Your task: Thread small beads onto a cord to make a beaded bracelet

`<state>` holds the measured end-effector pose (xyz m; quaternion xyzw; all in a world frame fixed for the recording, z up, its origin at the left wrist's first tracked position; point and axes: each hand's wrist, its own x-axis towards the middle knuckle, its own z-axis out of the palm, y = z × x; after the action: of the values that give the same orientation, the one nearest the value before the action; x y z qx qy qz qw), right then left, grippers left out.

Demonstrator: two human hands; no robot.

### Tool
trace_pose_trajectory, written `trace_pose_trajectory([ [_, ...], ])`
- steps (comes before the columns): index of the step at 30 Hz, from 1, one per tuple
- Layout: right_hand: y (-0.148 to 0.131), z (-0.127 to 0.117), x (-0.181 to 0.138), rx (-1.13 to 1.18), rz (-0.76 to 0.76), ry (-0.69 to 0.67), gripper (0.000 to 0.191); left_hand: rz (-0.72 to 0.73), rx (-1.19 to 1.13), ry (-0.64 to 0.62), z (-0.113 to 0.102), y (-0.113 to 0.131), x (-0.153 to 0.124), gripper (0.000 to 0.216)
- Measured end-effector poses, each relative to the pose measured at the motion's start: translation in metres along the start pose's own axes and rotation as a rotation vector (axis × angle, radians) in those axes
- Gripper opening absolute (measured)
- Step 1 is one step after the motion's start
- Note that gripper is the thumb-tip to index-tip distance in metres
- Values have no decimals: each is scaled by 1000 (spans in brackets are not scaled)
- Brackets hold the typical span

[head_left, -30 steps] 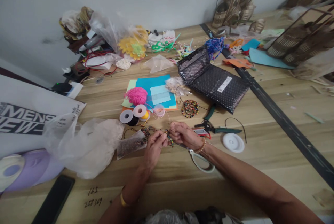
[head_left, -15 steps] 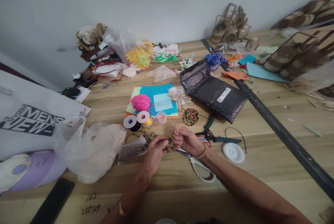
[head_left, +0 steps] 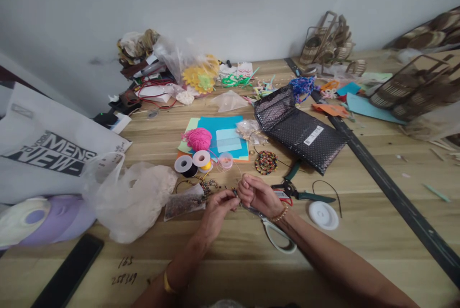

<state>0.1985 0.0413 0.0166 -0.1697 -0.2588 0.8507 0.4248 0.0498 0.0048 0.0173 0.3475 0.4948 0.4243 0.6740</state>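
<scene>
My left hand pinches small dark beads between thumb and fingertips. Right beside it my right hand is closed, its fingers curled round a thin thread that runs up toward a small clear spool. The fingers hide most of the thread and beads. Left of my left hand, loose dark beads spill near a clear bag of beads. White-handled scissors lie partly under my right hand and wrist. Beyond my right hand rests a coil of multicoloured beads.
Green-handled pruners and a white spool lie to the right. Black and yellow thread spools and pink yarn stand ahead. A black bubble mailer lies behind. A plastic bag and phone are at left.
My left hand has shifted slightly, its fingers straighter along the beads; my right hand stays closed beside it. The whole view has turned slightly left.
</scene>
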Motion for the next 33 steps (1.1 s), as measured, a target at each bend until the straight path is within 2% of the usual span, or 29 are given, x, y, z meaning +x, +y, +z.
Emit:
trace_pose_trajectory([
  [7,1,0,0,3,7,27,27,40,-68,65,0,1,0,19],
  [24,0,-5,1,11,-6,82,26,89,3,-1,-7,4,2,16],
  [28,2,-7,1,-129,-78,226,28,88,-29,42,-8,6,3,18],
  [31,5,-6,0,-387,-174,381,26,85,-82,72,-9,7,4,19],
  [33,6,-5,-1,-564,-202,441,32,88,-125,84,-9,7,5,19],
])
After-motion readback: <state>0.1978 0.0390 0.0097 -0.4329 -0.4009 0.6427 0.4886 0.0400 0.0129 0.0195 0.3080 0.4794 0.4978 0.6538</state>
